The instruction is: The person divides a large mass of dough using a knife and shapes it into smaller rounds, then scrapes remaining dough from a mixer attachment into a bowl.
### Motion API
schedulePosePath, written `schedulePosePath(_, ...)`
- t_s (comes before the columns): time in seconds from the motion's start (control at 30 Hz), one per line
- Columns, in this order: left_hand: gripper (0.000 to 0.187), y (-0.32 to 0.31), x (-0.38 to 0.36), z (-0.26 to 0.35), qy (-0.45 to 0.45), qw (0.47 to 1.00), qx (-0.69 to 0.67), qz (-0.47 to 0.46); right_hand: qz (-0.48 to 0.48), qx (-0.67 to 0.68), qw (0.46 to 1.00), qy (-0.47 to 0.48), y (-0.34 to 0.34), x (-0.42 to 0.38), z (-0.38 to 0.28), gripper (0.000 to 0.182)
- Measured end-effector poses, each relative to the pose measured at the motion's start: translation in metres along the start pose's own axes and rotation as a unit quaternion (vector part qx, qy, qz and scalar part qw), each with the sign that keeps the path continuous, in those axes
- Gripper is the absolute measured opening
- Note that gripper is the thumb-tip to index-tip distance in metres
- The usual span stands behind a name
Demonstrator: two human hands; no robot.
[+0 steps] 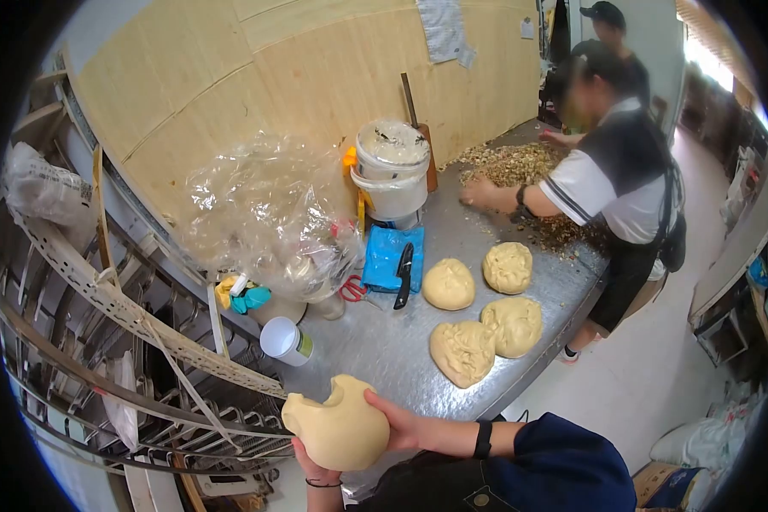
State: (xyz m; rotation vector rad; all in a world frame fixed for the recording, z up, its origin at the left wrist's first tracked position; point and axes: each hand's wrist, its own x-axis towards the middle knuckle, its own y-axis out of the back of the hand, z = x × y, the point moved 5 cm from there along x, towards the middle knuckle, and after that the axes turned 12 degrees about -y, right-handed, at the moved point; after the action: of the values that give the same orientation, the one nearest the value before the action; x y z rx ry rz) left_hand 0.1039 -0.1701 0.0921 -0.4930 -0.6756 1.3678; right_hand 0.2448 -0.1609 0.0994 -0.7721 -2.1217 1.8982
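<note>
A large smooth lump of pale yellow dough [340, 433] is held up in front of my body, near the table's front edge. My left hand [314, 465] supports it from below on the left, fingers partly hidden by the dough. Against its right side presses my right hand [394, 423], with its fingers curved round it. The top of the lump has a deep dent with a raised flap at the left. Further up the metal table [375, 341] lie several more dough lumps [462, 353], some smooth, others wrinkled and folded.
A black-handled knife [404, 275] rests on a blue packet [384, 256], beside red scissors [353, 288]. White buckets [390, 192], a clear plastic bag [260, 213] and a white tub [283, 340] stand leftward. Metal racks [145, 367] line the left. A co-worker [610, 162] handles a chopped mixture [512, 165].
</note>
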Motion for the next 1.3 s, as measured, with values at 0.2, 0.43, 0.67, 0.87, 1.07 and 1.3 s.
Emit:
schedulePosePath(0.2, 0.058, -0.005, -0.003, -0.018, 0.046, 0.959, -0.229, 0.163, 0.006, -0.11, 0.994, -0.004, 0.018, 0.007, -0.027, 0.061)
schedulePosePath(0.43, 0.063, -0.035, 0.0, 0.03, -0.016, 0.989, -0.12, 0.081, 0.234, -0.523, 0.808, 0.134, 0.039, -0.008, -0.053, 0.079)
schedulePosePath(0.67, 0.07, -0.042, -0.009, 0.032, 0.032, 0.998, -0.037, 0.028, -0.005, -0.427, 0.897, 0.113, -0.012, -0.015, 0.003, 0.093)
schedulePosePath(0.87, 0.074, -0.04, -0.001, 0.01, 0.148, 0.987, 0.001, 0.064, -0.022, -0.251, 0.965, 0.068, 0.013, -0.009, 0.009, 0.098)
schedulePosePath(1.07, 0.07, -0.044, 0.014, 0.021, 0.007, 0.972, 0.218, -0.087, -0.024, -0.11, 0.989, 0.091, 0.03, -0.007, 0.011, 0.07)
schedulePosePath(1.3, 0.056, -0.018, 0.008, -0.017, 0.179, 0.981, 0.062, 0.041, -0.001, -0.092, 0.984, 0.15, 0.006, -0.019, -0.008, 0.065)
